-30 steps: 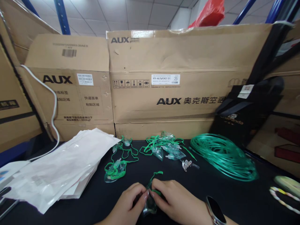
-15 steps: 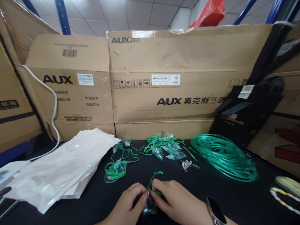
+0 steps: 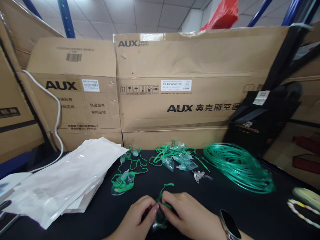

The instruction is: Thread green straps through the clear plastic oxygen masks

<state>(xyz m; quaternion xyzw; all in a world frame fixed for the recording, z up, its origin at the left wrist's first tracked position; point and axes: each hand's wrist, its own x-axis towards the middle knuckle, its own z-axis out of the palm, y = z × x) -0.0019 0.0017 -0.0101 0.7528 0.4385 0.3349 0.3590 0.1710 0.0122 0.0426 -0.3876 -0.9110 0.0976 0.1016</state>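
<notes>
Close to the table's front edge, a clear green oxygen mask (image 3: 160, 221) is pinched between my two hands. My left hand (image 3: 140, 213) is closed on its top from the left. My right hand (image 3: 183, 210) grips it from the right, fingertips almost meeting the left ones. A green elastic strap (image 3: 166, 187) rises out from between the fingers and bends to the right. The exact spot where strap and mask meet is covered by my fingertips. Farther left lies another mask with its strap (image 3: 123, 182). A heap of masks (image 3: 178, 158) with tangled green straps sits beyond my hands.
White plastic bags (image 3: 72, 176) are stacked at the left. A coil of green tubing (image 3: 237, 168) lies at the right, with small clear plastic pieces (image 3: 199, 176) beside it. Cardboard boxes (image 3: 175, 120) wall off the back; a beaded bracelet (image 3: 303, 211) is at far right.
Both hands keep nearly the same pinch on the mask and strap. The view has shifted very slightly; nothing else visibly moves.
</notes>
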